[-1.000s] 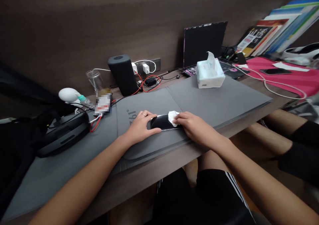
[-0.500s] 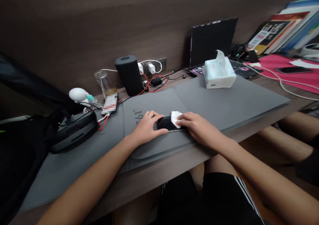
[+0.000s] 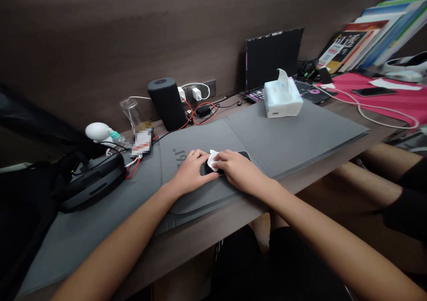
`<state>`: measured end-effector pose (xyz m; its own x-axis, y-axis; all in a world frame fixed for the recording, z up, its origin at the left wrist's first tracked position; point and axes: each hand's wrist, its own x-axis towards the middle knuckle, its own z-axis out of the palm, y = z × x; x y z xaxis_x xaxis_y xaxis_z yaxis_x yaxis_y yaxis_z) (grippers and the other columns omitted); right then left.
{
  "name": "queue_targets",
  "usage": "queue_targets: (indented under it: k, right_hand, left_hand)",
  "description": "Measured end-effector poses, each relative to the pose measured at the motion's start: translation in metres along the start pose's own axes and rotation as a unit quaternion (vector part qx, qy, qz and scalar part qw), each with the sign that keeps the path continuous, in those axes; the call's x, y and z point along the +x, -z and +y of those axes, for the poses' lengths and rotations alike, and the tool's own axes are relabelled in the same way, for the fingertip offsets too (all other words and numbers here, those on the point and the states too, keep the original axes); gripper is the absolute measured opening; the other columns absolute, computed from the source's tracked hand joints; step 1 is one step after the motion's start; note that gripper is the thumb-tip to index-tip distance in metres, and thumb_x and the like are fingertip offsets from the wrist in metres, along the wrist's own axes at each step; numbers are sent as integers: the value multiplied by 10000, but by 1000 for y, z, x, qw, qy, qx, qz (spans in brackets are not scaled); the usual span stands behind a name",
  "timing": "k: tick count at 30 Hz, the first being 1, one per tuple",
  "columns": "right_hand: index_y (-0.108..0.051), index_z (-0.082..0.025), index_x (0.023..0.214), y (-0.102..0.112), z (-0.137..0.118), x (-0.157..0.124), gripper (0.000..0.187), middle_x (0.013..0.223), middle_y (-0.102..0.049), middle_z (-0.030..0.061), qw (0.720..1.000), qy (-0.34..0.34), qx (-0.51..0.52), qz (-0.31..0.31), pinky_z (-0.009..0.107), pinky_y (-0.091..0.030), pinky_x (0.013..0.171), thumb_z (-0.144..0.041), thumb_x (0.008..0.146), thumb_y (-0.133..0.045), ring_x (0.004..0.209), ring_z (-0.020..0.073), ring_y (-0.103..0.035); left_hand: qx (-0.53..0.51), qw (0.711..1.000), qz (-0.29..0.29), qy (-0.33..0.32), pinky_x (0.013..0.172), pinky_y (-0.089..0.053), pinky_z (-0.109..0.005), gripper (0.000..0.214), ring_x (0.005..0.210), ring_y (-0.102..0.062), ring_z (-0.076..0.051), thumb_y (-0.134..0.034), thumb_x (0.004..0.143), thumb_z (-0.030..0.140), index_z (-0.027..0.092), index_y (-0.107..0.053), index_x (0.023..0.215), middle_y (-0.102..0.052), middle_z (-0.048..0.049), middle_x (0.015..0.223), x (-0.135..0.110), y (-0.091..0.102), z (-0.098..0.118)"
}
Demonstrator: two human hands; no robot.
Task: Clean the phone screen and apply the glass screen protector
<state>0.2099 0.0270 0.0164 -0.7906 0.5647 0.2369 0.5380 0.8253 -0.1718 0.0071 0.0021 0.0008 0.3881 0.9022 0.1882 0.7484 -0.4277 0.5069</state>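
Note:
A black phone (image 3: 243,154) lies flat on the grey desk mat (image 3: 293,136), mostly covered by my hands. My left hand (image 3: 191,173), a ring on one finger, rests on the phone's left end with its fingers curled over the edge, holding it down. My right hand (image 3: 236,170) lies across the screen and pinches a small crumpled white tissue (image 3: 212,159), pressing it on the glass near the left end, right beside my left fingertips.
A white tissue box (image 3: 282,99) stands on the mat at the back. Behind it are a laptop (image 3: 273,63), a dark cylindrical speaker (image 3: 167,103), chargers with red cables, a glass (image 3: 129,110) and a black bag (image 3: 90,183) at left. Books and a pink mat lie right.
My right hand has slid the tissue leftwards along the phone screen, from its right part to its left end. My left hand has stayed on the phone's left end.

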Motion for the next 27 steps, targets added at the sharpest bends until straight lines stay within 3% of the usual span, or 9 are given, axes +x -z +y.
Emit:
queue_targets:
  k: [10, 16, 21, 24, 27]
  right_hand:
    - [-731, -147, 1102, 16, 42, -55, 450, 1150, -710, 130, 998, -20, -26, 53, 414, -541, 847, 40, 813, -441, 1006, 266, -638]
    - [-752, -185, 1046, 14, 20, -30, 419, 1133, -725, 94, 1000, -17, -18, 7, 387, -520, 876, 30, 813, -478, 1013, 246, -636]
    - [-753, -145, 1036, 5, -4, 3, 316, 1064, -718, 136, 999, 21, -10, -24, 376, -482, 823, -17, 839, -541, 927, 233, -619]
    - [-754, -158, 1048, 6, 0, 0, 333, 1091, -724, 119, 999, 16, -9, -27, 358, -485, 818, -16, 828, -549, 942, 231, -638]
    - [-758, -186, 1062, 13, 17, -21, 385, 1222, -709, 98, 1000, -19, -7, -16, 351, -508, 857, -1, 816, -526, 1048, 240, -663]
  left_hand:
    - [1, 1000, 8, 12, 1027, -445, -447, 505, 1131, -529, -270, -685, 849, 480, 217, -605, 1272, -596, -73, 1197, 1, -1, -2]
    - [4, 1000, 12, 5, 1018, -442, -438, 490, 1126, -523, -267, -691, 853, 463, 221, -599, 1270, -596, -68, 1175, 0, -1, -2]
    - [5, 1000, 12, -8, 996, -442, -440, 389, 1087, -529, -261, -681, 868, 437, 216, -622, 1183, -602, -61, 1130, 0, -2, -1]
    - [7, 1000, 14, -8, 995, -439, -444, 387, 1093, -529, -262, -677, 872, 425, 222, -616, 1195, -598, -61, 1129, -1, -3, -1]
    - [12, 1000, 11, 1, 1012, -431, -455, 467, 1117, -526, -272, -683, 865, 443, 230, -593, 1270, -593, -66, 1155, -1, -2, 1]
